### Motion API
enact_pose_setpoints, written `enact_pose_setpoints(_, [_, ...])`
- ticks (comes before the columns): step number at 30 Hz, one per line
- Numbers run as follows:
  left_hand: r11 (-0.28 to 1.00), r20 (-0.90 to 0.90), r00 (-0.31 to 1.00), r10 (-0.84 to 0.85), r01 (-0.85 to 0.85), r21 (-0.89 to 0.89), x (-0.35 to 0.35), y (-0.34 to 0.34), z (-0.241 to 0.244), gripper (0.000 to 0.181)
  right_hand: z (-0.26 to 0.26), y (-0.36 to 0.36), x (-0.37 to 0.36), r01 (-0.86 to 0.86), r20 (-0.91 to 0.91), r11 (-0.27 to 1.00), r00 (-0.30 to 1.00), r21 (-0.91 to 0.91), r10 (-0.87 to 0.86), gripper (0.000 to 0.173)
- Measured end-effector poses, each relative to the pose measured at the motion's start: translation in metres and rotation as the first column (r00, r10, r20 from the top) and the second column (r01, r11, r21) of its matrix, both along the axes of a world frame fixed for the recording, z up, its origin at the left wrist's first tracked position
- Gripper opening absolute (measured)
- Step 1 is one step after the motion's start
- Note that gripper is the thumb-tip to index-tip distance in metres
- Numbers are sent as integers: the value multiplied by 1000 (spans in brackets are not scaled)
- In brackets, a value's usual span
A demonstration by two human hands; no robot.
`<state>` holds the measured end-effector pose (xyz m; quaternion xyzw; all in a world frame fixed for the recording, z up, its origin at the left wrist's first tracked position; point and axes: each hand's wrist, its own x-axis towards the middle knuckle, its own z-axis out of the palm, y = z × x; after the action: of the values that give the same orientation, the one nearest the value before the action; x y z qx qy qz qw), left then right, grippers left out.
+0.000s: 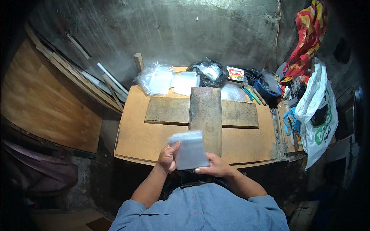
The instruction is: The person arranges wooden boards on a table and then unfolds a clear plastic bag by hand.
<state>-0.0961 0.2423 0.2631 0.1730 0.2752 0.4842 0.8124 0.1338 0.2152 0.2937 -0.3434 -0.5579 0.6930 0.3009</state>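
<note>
A stack of clear plastic sleeves or bags (190,151) is held in front of my chest, slightly blurred. My left hand (168,156) grips its left side, with the thumb lying on top. At the lower right corner, my right hand (215,166) pinches the stack's edge, thumb along the bottom. Just beyond the stack, a thick wooden board (205,112) points away from me. It lies across a second wooden plank (167,111) that runs left to right on the tabletop (138,137).
Along the back are plastic bag stacks (160,80), another stack (186,83), a black plastic bag (209,72), a small printed box (235,73) and cutters (250,94). A white woven sack (316,121) hangs at right; a plywood panel (52,101) leans at left.
</note>
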Motion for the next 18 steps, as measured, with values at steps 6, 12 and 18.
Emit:
enact_pose_setpoints(6, [993,-218,976,0,26,115,11,-9,39,30,-10,15,23,377,-294,892,848,-249,-440,52])
enact_pose_setpoints(12, [997,-344,937,-55,72,34,35,-22,26,35,-6,5,-13,391,-132,919,909,-55,-395,68])
enact_pose_setpoints(18, [999,-280,959,-40,48,25,38,-19,24,35,-13,1,-13,446,-101,887,894,121,-436,73])
